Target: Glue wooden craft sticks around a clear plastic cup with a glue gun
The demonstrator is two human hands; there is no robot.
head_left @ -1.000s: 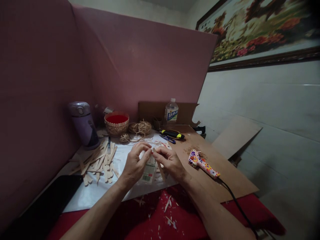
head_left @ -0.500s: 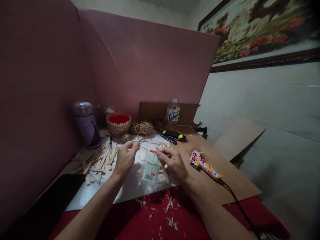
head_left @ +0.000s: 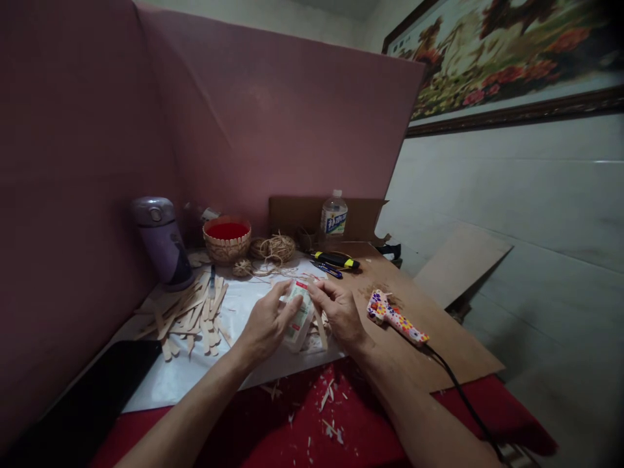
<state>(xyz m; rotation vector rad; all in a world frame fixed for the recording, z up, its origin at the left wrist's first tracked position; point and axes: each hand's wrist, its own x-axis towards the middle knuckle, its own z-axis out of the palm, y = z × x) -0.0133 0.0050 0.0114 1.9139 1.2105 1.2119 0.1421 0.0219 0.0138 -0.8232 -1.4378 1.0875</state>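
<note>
Now both hands meet over the white sheet (head_left: 234,305) at the middle of the desk (head_left: 439,338). Left hand (head_left: 266,322) and right hand (head_left: 341,312) both grip a small clear packet (head_left: 298,315) with a green-and-red label, fingers closed on its top edge and sides. Packet is held just above the sheet, tilted; what is inside is too small to tell. A stick (head_left: 320,328) lies under or against the right hand; whether it is held I cannot tell.

Step in hand, as a judgement: the packet is being handled at its top, likely opening or fingering it. Next move would call for a firm pinch on each side of the top edge and a steady pull apart, keeping the packet over the sheet so nothing spills among the chips on the red cloth (head_left: 312,422) at the near edge.

Around: stick pile (head_left: 192,312) to the left on the sheet, purple flask (head_left: 163,240) at the back left corner, red-lined basket (head_left: 227,238), twine (head_left: 275,249), bottle (head_left: 334,214) at the back edge, cutter (head_left: 336,260), glue gun (head_left: 396,318) just right of the right hand on brown board, cord trailing toward the near right corner.
</note>
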